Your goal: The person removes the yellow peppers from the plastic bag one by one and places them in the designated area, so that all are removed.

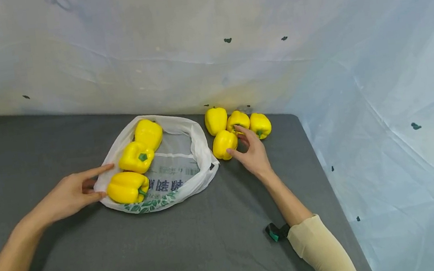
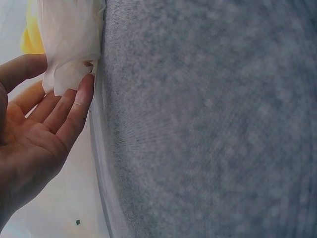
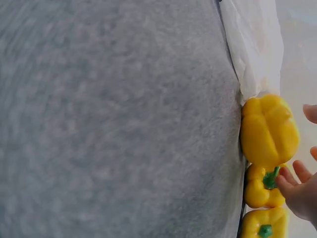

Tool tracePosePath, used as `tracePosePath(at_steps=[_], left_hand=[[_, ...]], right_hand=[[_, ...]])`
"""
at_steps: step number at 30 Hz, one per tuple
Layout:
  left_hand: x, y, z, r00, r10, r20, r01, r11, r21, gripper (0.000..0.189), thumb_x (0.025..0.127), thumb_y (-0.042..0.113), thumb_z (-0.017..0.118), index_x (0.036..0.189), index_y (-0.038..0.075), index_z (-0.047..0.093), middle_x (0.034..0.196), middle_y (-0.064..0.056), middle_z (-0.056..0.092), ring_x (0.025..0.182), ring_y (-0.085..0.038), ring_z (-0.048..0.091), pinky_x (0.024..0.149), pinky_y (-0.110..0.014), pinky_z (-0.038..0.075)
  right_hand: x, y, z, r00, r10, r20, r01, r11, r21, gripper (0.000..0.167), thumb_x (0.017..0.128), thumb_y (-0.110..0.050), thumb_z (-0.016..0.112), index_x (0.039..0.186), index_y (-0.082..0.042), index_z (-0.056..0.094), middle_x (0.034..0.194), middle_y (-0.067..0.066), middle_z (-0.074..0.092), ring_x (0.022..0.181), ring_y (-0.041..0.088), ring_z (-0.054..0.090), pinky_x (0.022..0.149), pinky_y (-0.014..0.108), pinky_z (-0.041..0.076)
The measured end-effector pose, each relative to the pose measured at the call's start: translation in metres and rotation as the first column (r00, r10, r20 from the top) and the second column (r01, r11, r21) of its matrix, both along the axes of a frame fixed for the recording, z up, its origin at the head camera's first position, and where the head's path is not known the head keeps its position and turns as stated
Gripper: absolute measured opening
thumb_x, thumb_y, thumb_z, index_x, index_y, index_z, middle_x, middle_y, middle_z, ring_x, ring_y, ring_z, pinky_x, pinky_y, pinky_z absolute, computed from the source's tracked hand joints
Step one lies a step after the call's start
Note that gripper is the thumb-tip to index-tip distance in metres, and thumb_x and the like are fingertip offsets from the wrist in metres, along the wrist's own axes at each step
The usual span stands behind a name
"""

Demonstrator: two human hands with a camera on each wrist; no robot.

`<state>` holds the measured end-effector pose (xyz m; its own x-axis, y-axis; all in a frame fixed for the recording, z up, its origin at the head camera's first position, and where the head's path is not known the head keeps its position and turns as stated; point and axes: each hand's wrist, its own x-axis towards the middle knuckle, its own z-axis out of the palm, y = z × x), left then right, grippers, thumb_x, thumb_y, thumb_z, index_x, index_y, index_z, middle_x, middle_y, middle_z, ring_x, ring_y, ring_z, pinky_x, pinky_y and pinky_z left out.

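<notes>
A white plastic bag (image 1: 201,148) with green leaf print lies with its mouth spread wide. Three yellow bell peppers (image 1: 133,157) sit along its left side. My left hand (image 1: 64,197) touches the bag's left rim, thumb and index finger spread apart; in the left wrist view its fingers lie against the white plastic (image 2: 72,37). Right of the bag, several more yellow bell peppers cluster together. Around the nearest bell pepper (image 1: 224,144) my right hand (image 1: 253,153) holds its thumb and fingers apart. The right wrist view shows a gap between those fingertips and that pepper (image 3: 270,131).
A dark grey cloth covers the table (image 1: 198,250). Pale plastic sheeting (image 1: 172,32) with small dark spots rises behind the table and along its right edge. Black straps (image 1: 277,232) hang near both wrists.
</notes>
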<state>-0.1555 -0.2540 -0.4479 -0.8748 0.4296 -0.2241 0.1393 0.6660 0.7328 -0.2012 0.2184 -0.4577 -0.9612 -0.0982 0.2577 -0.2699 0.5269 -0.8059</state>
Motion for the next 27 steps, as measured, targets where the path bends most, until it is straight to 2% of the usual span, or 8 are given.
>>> tracePosePath(at_steps=[4,7,11,16,19,23,25,27], left_hand=[[0.000,0.000,0.002,1.000,0.000,-0.003,0.000,1.000,0.005,0.073,0.088,0.012,0.074,0.152,0.008,0.040,0.138,-0.034,0.049,0.103,-0.032,0.061,0.074,-0.031,0.054],[0.001,0.000,0.002,1.000,-0.003,-0.005,0.003,1.000,0.006,0.072,0.089,0.013,0.074,0.152,0.008,0.040,0.140,-0.036,0.046,0.109,-0.038,0.062,0.078,-0.037,0.055],[0.001,0.001,0.002,1.000,-0.004,-0.008,0.005,1.000,0.006,0.072,0.089,0.012,0.074,0.152,0.007,0.040,0.140,-0.037,0.046,0.108,-0.037,0.062,0.077,-0.037,0.055],[0.001,0.001,0.002,1.000,-0.001,-0.005,0.001,1.000,0.005,0.073,0.087,0.012,0.075,0.152,0.007,0.040,0.139,-0.036,0.046,0.099,-0.030,0.062,0.073,-0.030,0.053],[0.000,0.000,0.002,1.000,-0.005,-0.004,0.005,1.000,0.004,0.074,0.087,0.014,0.076,0.152,0.007,0.040,0.141,-0.036,0.045,0.101,-0.030,0.062,0.074,-0.031,0.054],[0.000,-0.001,0.002,1.000,-0.004,-0.010,0.005,1.000,0.004,0.074,0.087,0.014,0.076,0.152,0.008,0.040,0.142,-0.036,0.043,0.105,-0.033,0.062,0.077,-0.033,0.054],[0.001,-0.001,0.002,1.000,-0.002,-0.016,0.002,1.000,0.006,0.074,0.087,0.014,0.076,0.152,0.009,0.041,0.130,-0.031,0.055,0.097,-0.028,0.063,0.071,-0.030,0.053],[0.003,-0.002,0.001,1.000,0.005,-0.012,-0.005,1.000,0.015,0.074,0.087,0.013,0.076,0.152,0.010,0.041,0.102,-0.020,0.064,0.080,-0.018,0.060,0.061,-0.025,0.048]], right_hand=[[0.001,-0.006,0.009,0.997,0.014,-0.076,-0.018,0.998,-0.052,0.063,0.084,-0.002,0.078,0.140,0.004,0.050,0.135,0.025,0.051,0.125,0.041,0.051,0.107,0.050,0.039],[0.005,-0.016,0.025,0.992,0.034,-0.119,-0.045,0.995,-0.093,0.057,0.084,0.003,0.077,0.135,0.008,0.052,0.129,0.029,0.052,0.122,0.047,0.051,0.105,0.056,0.040],[0.009,-0.028,0.046,0.989,0.076,-0.131,-0.092,0.989,-0.120,0.052,0.084,0.005,0.075,0.132,0.010,0.054,0.126,0.031,0.052,0.120,0.047,0.051,0.105,0.055,0.040],[0.004,-0.039,0.053,0.980,0.133,-0.150,-0.155,0.978,-0.143,0.051,0.084,0.009,0.073,0.130,0.014,0.053,0.126,0.034,0.052,0.120,0.048,0.051,0.105,0.056,0.039],[0.001,-0.045,0.055,0.976,0.156,-0.149,-0.178,0.973,-0.147,0.051,0.083,0.009,0.074,0.130,0.012,0.054,0.127,0.033,0.052,0.120,0.046,0.052,0.106,0.056,0.039],[0.000,-0.053,0.058,0.978,0.181,-0.108,-0.195,0.971,-0.141,0.052,0.084,0.006,0.074,0.132,0.009,0.054,0.130,0.028,0.054,0.122,0.043,0.053,0.106,0.053,0.040],[-0.001,-0.058,0.060,0.977,0.196,-0.086,-0.206,0.969,-0.139,0.052,0.085,0.007,0.073,0.132,0.009,0.053,0.131,0.026,0.054,0.122,0.043,0.053,0.106,0.052,0.040],[0.000,-0.063,0.061,0.974,0.215,-0.069,-0.223,0.966,-0.130,0.051,0.085,0.007,0.072,0.133,0.008,0.054,0.133,0.024,0.054,0.122,0.043,0.053,0.106,0.052,0.041]])
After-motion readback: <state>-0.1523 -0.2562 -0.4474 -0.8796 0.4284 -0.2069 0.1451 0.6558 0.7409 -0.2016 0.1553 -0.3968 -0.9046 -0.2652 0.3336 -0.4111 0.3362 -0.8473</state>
